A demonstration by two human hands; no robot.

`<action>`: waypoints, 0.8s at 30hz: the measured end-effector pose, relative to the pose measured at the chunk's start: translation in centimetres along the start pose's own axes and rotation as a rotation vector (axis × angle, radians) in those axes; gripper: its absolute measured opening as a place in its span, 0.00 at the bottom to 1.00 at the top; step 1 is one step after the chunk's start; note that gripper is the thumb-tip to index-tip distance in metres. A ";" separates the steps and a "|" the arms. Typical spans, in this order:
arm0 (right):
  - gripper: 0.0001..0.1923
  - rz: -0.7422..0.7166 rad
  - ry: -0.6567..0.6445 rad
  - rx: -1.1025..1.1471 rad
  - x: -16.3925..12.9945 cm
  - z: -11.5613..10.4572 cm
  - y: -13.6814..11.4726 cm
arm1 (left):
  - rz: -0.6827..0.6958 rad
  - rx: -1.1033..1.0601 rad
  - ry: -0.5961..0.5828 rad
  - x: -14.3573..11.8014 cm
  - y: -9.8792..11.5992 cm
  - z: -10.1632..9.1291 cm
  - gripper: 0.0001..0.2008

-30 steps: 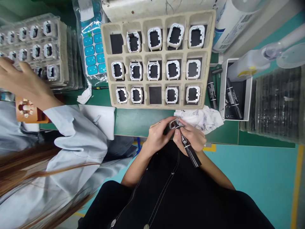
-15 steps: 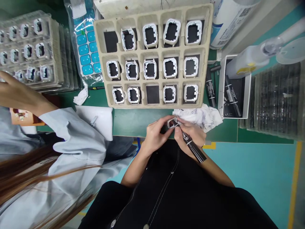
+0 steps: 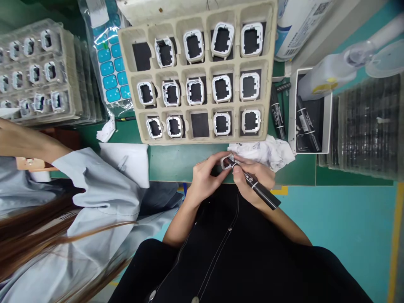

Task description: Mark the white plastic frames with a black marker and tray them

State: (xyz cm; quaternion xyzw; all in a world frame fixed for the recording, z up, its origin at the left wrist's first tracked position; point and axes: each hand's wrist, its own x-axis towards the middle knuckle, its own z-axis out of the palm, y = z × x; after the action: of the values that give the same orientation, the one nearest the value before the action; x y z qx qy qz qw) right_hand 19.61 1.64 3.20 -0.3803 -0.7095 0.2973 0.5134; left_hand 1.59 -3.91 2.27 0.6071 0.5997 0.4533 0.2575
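Observation:
My left hand is closed around the edge of a small white frame, shaped like a watch case, near the table's front edge. A black marker pen is gripped in my right hand, its tip at the inner side of the frame. Whether the tip touches the frame I cannot make out. Beyond my hands lies a beige tray whose compartments hold several similar white watch cases. Two of its compartments show only their dark bottoms.
Crumpled white tissue lies just behind my right hand. A white box with marker pens, a plastic bottle and stacked clear trays stand right. A co-worker's sleeve and more stacked trays are left.
The marker's rear end has swung a little to the right and up, with my right hand shifting slightly. My left hand keeps hold of the watch case. The co-worker's hand has moved slightly.

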 end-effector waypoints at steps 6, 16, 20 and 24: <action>0.09 -0.012 -0.011 0.010 0.2 0.1 -0.1 | 0.017 0.003 0.015 0.0 0.0 0.1 0.20; 0.06 0.009 0.009 -0.016 -0.1 0.1 0.1 | -0.022 0.037 -0.002 -0.4 -0.2 0.1 0.18; 0.06 0.009 -0.004 -0.015 0.0 0.0 0.0 | -0.028 0.040 -0.008 -0.3 -0.1 0.0 0.18; 0.05 0.022 0.002 -0.008 -0.1 -0.1 0.0 | 0.002 0.038 0.005 -0.2 0.0 0.0 0.18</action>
State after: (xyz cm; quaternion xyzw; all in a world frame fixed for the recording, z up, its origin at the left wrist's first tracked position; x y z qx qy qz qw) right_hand 19.68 1.57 3.20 -0.3906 -0.7059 0.2995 0.5094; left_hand 1.57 -4.12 2.20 0.6116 0.6081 0.4436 0.2439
